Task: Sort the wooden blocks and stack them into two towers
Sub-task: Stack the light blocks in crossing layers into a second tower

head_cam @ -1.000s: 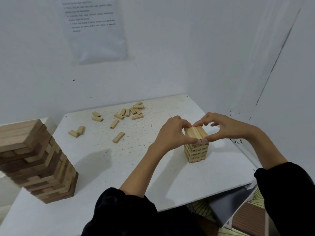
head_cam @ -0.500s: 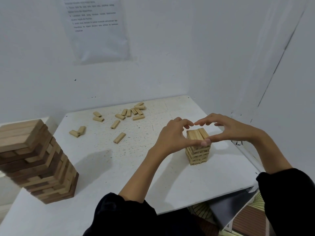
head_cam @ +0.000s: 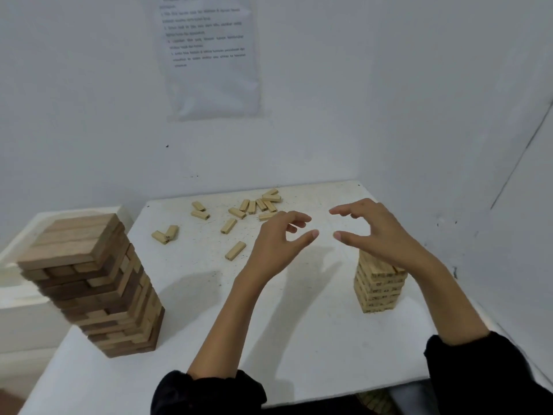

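Pale tower under right grip

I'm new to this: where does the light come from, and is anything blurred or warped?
Head view: shadows fall right of the large block tower, so light comes from the left; print on the wall sheet blurs unreadably; the tower's lean looks lens-made.

White walls, taped paper notice, white table.
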The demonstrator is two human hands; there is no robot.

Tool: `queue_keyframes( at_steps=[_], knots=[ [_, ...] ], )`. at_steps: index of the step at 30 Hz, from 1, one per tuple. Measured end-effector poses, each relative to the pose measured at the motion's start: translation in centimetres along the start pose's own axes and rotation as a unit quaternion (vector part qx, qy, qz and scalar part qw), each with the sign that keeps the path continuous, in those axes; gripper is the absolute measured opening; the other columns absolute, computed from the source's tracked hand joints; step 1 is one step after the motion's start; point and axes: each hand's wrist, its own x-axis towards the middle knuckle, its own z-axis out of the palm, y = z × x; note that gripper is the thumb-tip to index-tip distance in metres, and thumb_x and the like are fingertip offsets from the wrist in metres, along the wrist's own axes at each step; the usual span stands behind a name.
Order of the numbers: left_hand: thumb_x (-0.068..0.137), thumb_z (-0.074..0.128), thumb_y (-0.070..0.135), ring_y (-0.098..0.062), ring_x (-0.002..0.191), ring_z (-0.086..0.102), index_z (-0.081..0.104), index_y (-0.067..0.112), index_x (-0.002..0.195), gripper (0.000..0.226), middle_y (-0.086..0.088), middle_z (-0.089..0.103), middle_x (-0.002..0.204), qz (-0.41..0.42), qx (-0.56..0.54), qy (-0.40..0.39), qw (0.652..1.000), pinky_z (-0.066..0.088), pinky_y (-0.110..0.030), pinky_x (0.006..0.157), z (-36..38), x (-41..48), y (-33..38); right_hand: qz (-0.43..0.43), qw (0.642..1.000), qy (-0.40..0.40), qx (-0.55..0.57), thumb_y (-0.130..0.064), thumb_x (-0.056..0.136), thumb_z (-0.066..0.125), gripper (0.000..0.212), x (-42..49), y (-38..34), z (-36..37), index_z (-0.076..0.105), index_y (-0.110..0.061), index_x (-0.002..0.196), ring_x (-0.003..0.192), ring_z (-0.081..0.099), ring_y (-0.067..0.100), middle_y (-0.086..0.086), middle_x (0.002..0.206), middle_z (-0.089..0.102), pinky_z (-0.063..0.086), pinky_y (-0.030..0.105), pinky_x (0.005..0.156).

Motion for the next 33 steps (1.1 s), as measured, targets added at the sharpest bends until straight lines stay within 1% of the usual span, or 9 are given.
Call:
queue_keyframes(
  at_steps=[5,8,11,14,18,21,26,29,33],
  knots=[
    [0.085,0.067,0.032,-0.005,0.096,0.055,0.064,0.025,0.106,0.022,0.010,0.059,0.108,-0.043,0.003,0.079,0.996,0.041,-0.013,0.075,-3.2,0.2,-3.7,0.007,1.000,0.020,0.000,-0.030,0.086,0.064,0.038,3.1,-2.0,5.6,0.056,-0.029,0.123,0.116,0.037,0.014,-0.002,0.121,0.050,0.029,0.022,0.087],
    [0.085,0.067,0.030,-0.012,0.104,0.053,0.063,0.022,0.110,0.026,0.005,0.057,0.114,-0.085,0.035,0.119,0.989,0.042,-0.021,0.080,-4.3,0.6,-6.9,0.018,1.000,0.020,0.006,-0.029,0.086,0.064,0.041,4.9,-2.1,9.2,0.055,-0.026,0.126,0.119,0.035,0.016,-0.001,0.122,0.048,0.031,0.023,0.090],
    [0.083,0.068,0.034,-0.022,0.122,0.039,0.056,0.021,0.123,0.043,-0.003,0.048,0.128,-0.165,0.113,0.115,0.973,0.036,-0.033,0.097,-4.1,1.4,-10.4,0.042,0.999,0.015,0.006,-0.026,0.087,0.062,0.048,7.1,-1.2,13.2,0.048,-0.022,0.133,0.122,0.032,0.019,0.003,0.127,0.043,0.034,0.028,0.096],
    [0.080,0.069,0.041,-0.023,0.127,0.030,0.048,0.022,0.131,0.058,-0.004,0.038,0.136,-0.232,0.165,0.103,0.953,0.030,-0.035,0.099,-3.0,1.8,-13.5,0.072,0.997,-0.002,-0.007,-0.022,0.090,0.057,0.054,9.6,0.0,17.0,0.037,-0.019,0.139,0.125,0.028,0.023,0.007,0.135,0.035,0.031,0.027,0.098],
    [0.079,0.070,0.034,-0.017,0.118,0.034,0.063,0.023,0.109,0.033,0.005,0.045,0.121,-0.212,0.152,0.169,0.950,0.026,-0.026,0.088,-2.0,2.6,-15.9,0.067,0.989,0.018,-0.133,-0.027,0.093,0.046,0.054,13.0,1.4,19.7,0.030,-0.019,0.144,0.123,0.032,0.026,0.009,0.138,0.033,0.034,0.032,0.095],
    [0.078,0.068,0.019,-0.014,0.110,0.039,0.068,0.018,0.093,0.015,0.006,0.049,0.109,-0.189,0.095,0.224,0.951,0.035,-0.025,0.087,-2.3,3.1,-16.7,0.059,0.983,0.035,-0.168,-0.029,0.094,0.044,0.050,15.5,2.0,20.4,0.033,-0.019,0.142,0.121,0.032,0.027,0.011,0.135,0.032,0.034,0.035,0.092],
    [0.085,0.067,0.009,-0.010,0.101,0.045,0.068,0.010,0.105,0.020,0.002,0.051,0.106,-0.124,0.072,0.256,0.956,0.031,0.002,0.079,-3.4,3.1,-16.8,0.052,0.981,0.064,-0.175,-0.029,0.090,0.054,0.036,18.4,3.1,20.6,0.054,-0.016,0.124,0.115,0.036,0.028,0.010,0.128,0.039,0.031,0.037,0.087],
    [0.086,0.066,0.011,-0.013,0.099,0.052,0.067,0.011,0.108,0.023,-0.001,0.055,0.105,-0.123,0.068,0.257,0.956,0.032,0.003,0.077,-3.5,3.1,-16.8,0.034,0.986,0.064,-0.151,-0.026,0.088,0.058,0.027,18.9,3.3,20.5,0.057,-0.014,0.112,0.110,0.041,0.026,0.007,0.120,0.048,0.032,0.036,0.084],
    [0.086,0.066,0.013,-0.014,0.099,0.054,0.067,0.012,0.109,0.023,0.000,0.057,0.103,-0.124,0.061,0.262,0.955,0.037,-0.003,0.076,-3.5,3.1,-17.0,0.036,0.989,0.086,-0.111,-0.028,0.085,0.066,0.034,18.9,3.6,20.5,0.057,-0.014,0.114,0.105,0.046,0.026,0.007,0.114,0.052,0.036,0.037,0.082]
  ],
)
